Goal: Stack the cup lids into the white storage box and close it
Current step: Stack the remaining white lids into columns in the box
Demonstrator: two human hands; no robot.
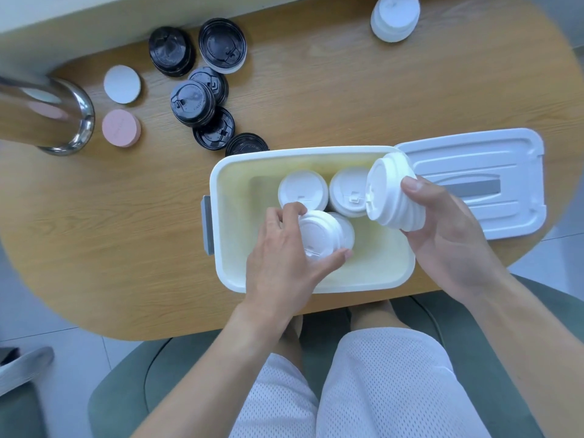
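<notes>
Both hands are lowering white lids into the open box — the job is partway done.

The left hand (284, 248) is gripping a short white stack (319, 232) inside the white storage box (221, 172); the right hand (442, 229) is holding a taller lid stack (392, 197) tilted over its right rim; two white piles (301, 189) are already sitting at the back; the black lids (192, 102) and another white pile (395, 17) are still waiting on the table (126, 216) — the box lid (474, 159) is lying off to the right.
</notes>
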